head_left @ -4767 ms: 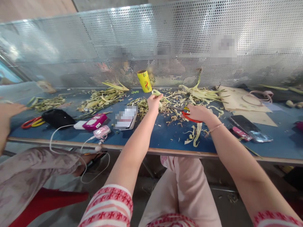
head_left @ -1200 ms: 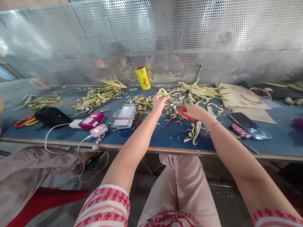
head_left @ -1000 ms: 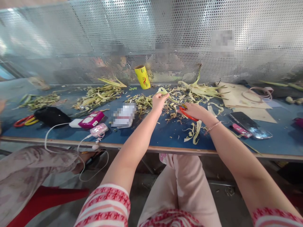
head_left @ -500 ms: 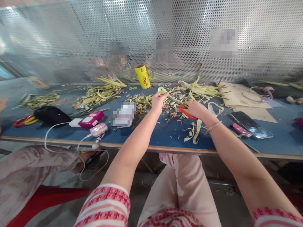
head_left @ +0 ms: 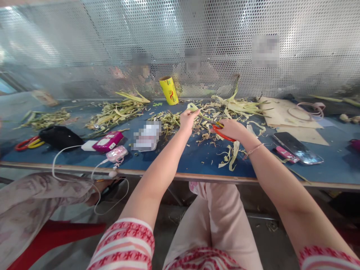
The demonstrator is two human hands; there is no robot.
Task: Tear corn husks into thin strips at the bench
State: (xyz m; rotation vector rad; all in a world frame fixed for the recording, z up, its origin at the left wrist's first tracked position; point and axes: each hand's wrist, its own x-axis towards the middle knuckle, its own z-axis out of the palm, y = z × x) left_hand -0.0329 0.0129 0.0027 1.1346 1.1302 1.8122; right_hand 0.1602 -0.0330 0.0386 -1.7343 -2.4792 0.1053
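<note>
My left hand (head_left: pixel 189 120) pinches a pale green strip of plant leaf (head_left: pixel 192 107), like a husk, above the middle of the blue table. My right hand (head_left: pixel 232 130) is closed around scissors with red and yellow handles (head_left: pixel 223 134). Their blades point left toward the strip and reach close to my left fingers; whether they touch the leaf I cannot tell. Beneath both hands lie scattered cut pieces of dry leaf (head_left: pixel 206 139). A bundle of long pale leaves (head_left: pixel 239 107) lies just beyond my right hand.
Leaf piles (head_left: pixel 116 113) lie to the left, near a yellow roll (head_left: pixel 169 90). Toward the front left are a black pouch (head_left: pixel 60 137), a purple box (head_left: pixel 109 141) and a white cable. On the right are a phone (head_left: pixel 298 147) and cardboard (head_left: pixel 287 114). Perforated metal (head_left: pixel 219 45) stands behind.
Both hands, the leaf strip and the scissors stay almost where they were. At the far left edge, another person's hand has moved mostly out of view.
</note>
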